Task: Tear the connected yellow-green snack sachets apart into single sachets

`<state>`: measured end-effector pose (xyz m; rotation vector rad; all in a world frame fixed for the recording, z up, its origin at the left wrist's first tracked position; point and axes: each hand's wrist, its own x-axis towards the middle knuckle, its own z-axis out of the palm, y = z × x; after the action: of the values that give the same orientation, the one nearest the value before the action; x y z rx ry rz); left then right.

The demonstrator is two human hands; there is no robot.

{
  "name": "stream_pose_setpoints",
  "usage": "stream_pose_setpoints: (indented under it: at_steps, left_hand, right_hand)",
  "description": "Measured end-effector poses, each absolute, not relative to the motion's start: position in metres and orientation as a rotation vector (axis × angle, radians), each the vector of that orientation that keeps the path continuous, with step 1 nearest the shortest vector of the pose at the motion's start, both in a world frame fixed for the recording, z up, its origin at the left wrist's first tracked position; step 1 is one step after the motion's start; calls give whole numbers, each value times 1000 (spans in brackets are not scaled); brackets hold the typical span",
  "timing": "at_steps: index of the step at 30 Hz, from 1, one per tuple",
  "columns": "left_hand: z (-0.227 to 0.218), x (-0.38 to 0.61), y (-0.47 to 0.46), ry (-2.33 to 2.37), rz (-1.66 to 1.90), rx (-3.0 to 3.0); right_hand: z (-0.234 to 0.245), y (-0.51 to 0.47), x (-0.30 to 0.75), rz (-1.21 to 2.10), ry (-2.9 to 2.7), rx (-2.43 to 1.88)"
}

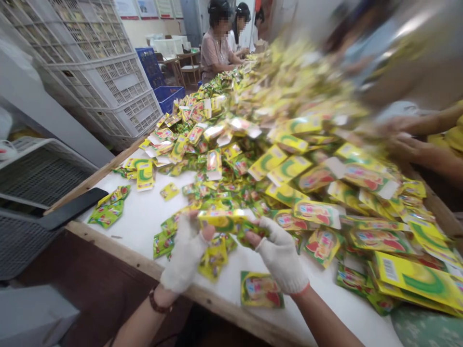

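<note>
Both of my hands wear white gloves with bare fingertips. My left hand grips the left end of a small yellow-and-green candy box, lying sideways with its white flap toward the right. At the flap end, my right hand pinches a green candy packet against the opening; whether it is partly inside I cannot tell. Beneath my hands lie loose green and yellow packets. A flat box with a watermelon print rests on the white tabletop near the front edge.
A large heap of boxes and packets covers the table ahead and right. A dark phone-like slab lies at the left edge. White crates stand stacked at left. Another person's hands are at the right; other people sit farther back.
</note>
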<state>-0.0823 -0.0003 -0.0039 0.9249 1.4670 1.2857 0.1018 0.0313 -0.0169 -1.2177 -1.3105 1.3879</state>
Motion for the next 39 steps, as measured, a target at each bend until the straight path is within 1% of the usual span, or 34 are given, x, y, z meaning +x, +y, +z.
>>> stream_pose_setpoints:
  at_steps: [2,3,5,6,8,10,12,14,17,19,20,22,25,30,35,37,39]
  left_hand:
    - [6,-92,-4,1695,1271,1407]
    - [16,-98,-4,1738,1220,1651]
    - [40,-109,-1,1674,1058,1967]
    - [52,-113,3,1622,986,1993]
    - [71,-119,12,1526,817,1842]
    - [76,-121,21,1323,579,1659]
    - [66,-119,25,1143,412,1558]
    - [48,-114,25,1177,390,1574]
    - [20,-107,18,1658,437,1829]
    - [9,-104,12,1901,339,2051]
    - [5,-102,10,1931,265,2143]
    - [1,-99,6,1877,162,2249]
    - [1,-96,3,1792,156,2293]
    - [5,-92,2,1649,132,2345]
    - [3,-80,-1,1808,158,2240]
    - [1,-77,-2,1869,166,2226]
    - [-1,-76,-3,1883,179,2240]
  right_hand:
    - [-17,36,108,1433,-1226,-1231]
    - [-16,37,111,1430,-1249,-1218]
    - [-10,34,115,1417,-1367,-1130]
    - [-7,31,116,1426,-1423,-1056]
    - [-3,24,118,1491,-1467,-888]
    - [-3,20,118,1563,-1459,-754]
    - [-4,21,119,1553,-1506,-728]
    - [-6,27,121,1470,-1558,-834]
    - [-5,36,125,1439,-1389,-1104]
    - [-3,40,126,1521,-1211,-1194]
    - [-1,41,126,1578,-1168,-1211]
    - [0,41,124,1678,-1189,-1228]
    - [-3,42,123,1728,-1355,-1281]
    - [-15,45,123,1568,-1598,-1292]
    - [-11,38,110,1318,-1527,-1356]
    - [-9,35,106,1297,-1471,-1401]
    - [-8,34,105,1355,-1437,-1400]
